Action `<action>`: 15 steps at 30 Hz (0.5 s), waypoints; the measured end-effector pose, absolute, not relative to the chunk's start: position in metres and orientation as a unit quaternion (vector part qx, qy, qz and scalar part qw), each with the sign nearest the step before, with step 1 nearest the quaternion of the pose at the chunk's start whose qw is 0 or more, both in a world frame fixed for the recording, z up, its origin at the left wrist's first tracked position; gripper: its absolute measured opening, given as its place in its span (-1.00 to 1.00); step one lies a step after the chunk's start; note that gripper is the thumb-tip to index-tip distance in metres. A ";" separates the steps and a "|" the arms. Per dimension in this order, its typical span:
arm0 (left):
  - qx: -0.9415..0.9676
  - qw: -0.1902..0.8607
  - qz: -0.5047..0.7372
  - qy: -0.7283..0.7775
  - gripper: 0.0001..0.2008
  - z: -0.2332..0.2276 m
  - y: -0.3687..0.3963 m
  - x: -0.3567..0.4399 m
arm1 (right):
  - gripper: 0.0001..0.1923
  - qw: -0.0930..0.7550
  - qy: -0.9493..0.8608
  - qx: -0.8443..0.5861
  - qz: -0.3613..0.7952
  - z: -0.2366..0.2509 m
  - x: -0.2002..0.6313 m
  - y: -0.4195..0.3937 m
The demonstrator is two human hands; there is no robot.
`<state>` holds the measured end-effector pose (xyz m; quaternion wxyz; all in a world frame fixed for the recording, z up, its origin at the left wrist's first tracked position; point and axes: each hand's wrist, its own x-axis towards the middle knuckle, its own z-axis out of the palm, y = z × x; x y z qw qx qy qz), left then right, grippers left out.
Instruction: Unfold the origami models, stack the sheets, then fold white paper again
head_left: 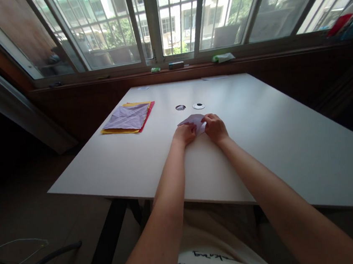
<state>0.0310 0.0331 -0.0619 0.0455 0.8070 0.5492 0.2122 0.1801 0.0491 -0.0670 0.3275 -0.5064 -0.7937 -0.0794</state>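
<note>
Near the middle of the white table [129,162], a small piece of folded purple paper [198,121] lies between my two hands. My left hand [185,133] is closed at its left side, fingers curled and pressing on it. At the paper's right edge, my right hand [215,128] pinches it between thumb and fingers. Parts of the paper are hidden behind the fingers. Just beyond it are two round holes in the tabletop, the left hole [180,107] and the white-rimmed right hole [198,106].
A stack of coloured paper lies at the left, a creased purple sheet [127,117] on top of yellow and red ones. Small items rest on the window sill, among them a green and white packet [223,58] and a grey box [176,65]. Barred windows stand behind.
</note>
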 end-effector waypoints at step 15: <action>0.814 0.032 0.223 0.535 -0.68 -0.065 0.037 0.030 | -0.76 0.307 -0.806 -0.499 -0.086 -0.065 0.179 0.050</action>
